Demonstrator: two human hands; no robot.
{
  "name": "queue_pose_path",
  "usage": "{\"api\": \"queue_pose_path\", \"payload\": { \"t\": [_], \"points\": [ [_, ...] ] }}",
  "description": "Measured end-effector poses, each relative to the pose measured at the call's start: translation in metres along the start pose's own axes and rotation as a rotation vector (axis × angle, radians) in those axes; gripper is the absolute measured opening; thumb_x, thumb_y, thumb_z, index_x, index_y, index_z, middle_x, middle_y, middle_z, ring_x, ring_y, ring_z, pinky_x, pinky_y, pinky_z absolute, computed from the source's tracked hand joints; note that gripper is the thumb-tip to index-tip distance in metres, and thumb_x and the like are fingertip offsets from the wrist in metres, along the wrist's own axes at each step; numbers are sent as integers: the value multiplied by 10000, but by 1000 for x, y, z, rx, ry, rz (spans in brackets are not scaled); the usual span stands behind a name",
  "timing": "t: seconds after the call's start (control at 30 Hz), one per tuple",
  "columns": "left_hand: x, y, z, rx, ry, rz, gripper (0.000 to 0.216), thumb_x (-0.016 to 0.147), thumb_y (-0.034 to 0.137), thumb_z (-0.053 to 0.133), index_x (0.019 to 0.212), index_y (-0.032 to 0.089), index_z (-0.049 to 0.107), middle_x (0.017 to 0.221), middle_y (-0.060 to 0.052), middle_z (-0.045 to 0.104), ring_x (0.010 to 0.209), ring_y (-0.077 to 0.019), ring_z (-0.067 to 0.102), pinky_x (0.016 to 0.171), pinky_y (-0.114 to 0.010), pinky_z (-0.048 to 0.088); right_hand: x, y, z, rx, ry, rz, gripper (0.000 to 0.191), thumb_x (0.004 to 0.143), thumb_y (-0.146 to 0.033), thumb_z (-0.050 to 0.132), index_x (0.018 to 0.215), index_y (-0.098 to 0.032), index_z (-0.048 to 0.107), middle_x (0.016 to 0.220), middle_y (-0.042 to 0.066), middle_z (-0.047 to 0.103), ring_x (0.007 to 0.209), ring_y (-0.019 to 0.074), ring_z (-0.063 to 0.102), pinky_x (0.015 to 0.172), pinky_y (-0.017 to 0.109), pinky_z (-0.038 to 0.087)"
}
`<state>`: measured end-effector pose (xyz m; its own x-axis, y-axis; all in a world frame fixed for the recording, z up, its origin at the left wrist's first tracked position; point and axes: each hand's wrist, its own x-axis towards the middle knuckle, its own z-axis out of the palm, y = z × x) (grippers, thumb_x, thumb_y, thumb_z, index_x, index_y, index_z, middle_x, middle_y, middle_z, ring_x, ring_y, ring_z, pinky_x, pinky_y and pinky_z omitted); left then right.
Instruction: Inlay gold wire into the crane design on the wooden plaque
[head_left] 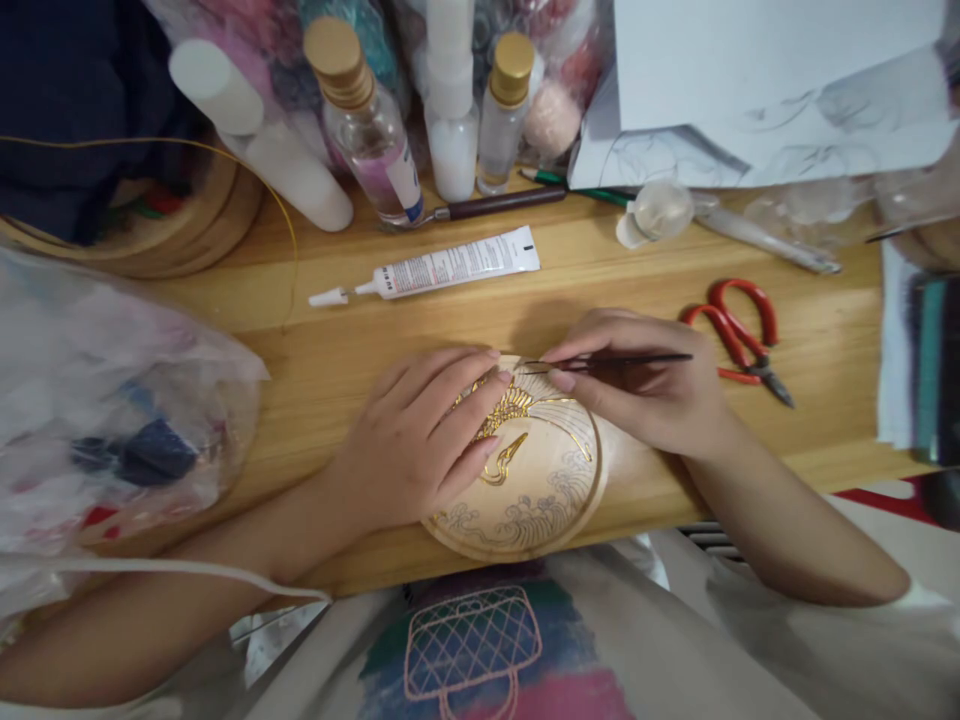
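A round wooden plaque (465,525) lies flat near the table's front edge, with a crane and waves drawn on it. Gold wire (514,402) traces part of the bird's wing, neck and head. My left hand (427,430) rests flat over the plaque's left side, fingers spread and covering some of the design. Between the thumb and fingers of my right hand (637,385) is a pair of dark, slim tweezers (645,358). Their tips point left at the upper wing, close to my left fingertips. Whether the tips grip any wire is too small to tell.
A white glue tube (457,265) lies behind the plaque, its cap (328,298) beside the nozzle. Red-handled pliers (742,330) are at the right. Bottles (375,150), a dark-handled tool (506,203) and drawings (675,155) line the back. A plastic bag (112,400) fills the left.
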<state>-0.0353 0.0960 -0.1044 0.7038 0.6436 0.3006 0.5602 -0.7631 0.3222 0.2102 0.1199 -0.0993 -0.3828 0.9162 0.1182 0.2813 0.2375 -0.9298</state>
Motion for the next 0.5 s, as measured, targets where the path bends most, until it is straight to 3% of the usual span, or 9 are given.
{"api": "queue_pose_path", "payload": {
  "t": [0.2,0.5],
  "points": [
    [-3,-1,4,1,9,18,290,1000,261,500,1242,146,610,1304,-163,648,1210,-316,609,959,-472,536,0,2,-1,-27,-45,-45,63,889,-183,723,943,-207,746,806,6,719,704,120,649,613,263,508],
    [-3,0,3,40,16,21,279,1005,255,499,1222,144,632,1298,-153,654,1205,-302,614,956,-453,537,0,2,-1,6,-37,-32,68,876,-189,733,932,-219,758,802,6,731,695,127,653,608,271,520]
  ]
}}
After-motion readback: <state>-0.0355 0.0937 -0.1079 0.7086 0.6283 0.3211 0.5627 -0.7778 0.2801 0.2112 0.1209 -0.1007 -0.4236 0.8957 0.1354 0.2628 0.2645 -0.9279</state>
